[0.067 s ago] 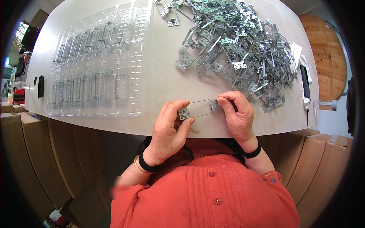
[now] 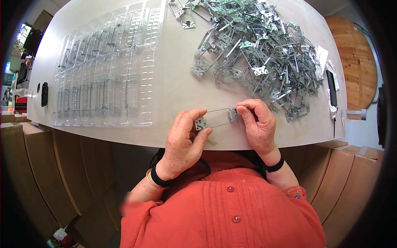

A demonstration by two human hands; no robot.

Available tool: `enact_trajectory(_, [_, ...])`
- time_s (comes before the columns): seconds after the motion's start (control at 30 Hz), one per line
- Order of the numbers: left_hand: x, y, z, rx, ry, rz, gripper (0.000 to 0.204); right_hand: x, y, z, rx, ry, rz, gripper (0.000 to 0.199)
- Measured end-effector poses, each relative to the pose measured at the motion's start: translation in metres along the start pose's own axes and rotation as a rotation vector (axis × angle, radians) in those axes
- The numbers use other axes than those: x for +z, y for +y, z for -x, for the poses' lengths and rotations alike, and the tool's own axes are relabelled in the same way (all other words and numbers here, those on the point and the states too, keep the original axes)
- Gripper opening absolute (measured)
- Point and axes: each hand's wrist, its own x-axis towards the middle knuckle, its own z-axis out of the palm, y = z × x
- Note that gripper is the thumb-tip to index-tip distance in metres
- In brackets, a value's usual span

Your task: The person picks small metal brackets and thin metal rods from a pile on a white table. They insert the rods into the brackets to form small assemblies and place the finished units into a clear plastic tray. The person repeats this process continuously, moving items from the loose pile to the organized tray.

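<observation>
Left hand (image 2: 184, 138) and right hand (image 2: 257, 124), seen from the head camera, each close thumb and fingers on one end of a thin metal bracket (image 2: 216, 118), a flat frame with a small plate at either end, held level just above the near edge of the table (image 2: 173, 78). Both hands are shut in a pinch, with no finger spread free. Beyond the bracket and to its right lies a large tangled pile of metal brackets (image 2: 256, 53) of the same kind, covering much of the far right of the table. Beyond the bracket and to its left lie clear plastic trays (image 2: 107, 70), set side by side with long moulded slots; a few slots appear to hold parts, though most look unfilled, and the reflections make this hard to tell. As a judgement, the work stands at an early stage: the pile remains large, and the held bracket is well apart from the trays.
</observation>
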Motion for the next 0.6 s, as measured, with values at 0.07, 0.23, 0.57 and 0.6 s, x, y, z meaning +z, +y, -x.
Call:
enact_trajectory(0.07, [0.0003,-0.0005,-0.001,0.045,0.013,-0.027,0.045,-0.0009,-0.0021,-0.0007,0.009,-0.014,0.012,0.008])
enact_trajectory(0.23, [0.0003,0.0015,-0.0016,0.058,0.023,-0.048,0.045,0.0004,0.0001,0.0004,0.003,0.004,-0.009,0.008])
enact_trajectory(0.57, [0.0016,-0.0009,0.0013,-0.004,-0.011,0.042,0.044,-0.0012,0.0014,0.0041,0.025,0.007,-0.066,0.009])
enact_trajectory(0.6, [0.0014,-0.0021,0.0012,-0.003,-0.013,0.053,0.045,-0.0015,0.0011,0.0044,0.021,0.007,-0.065,0.009])
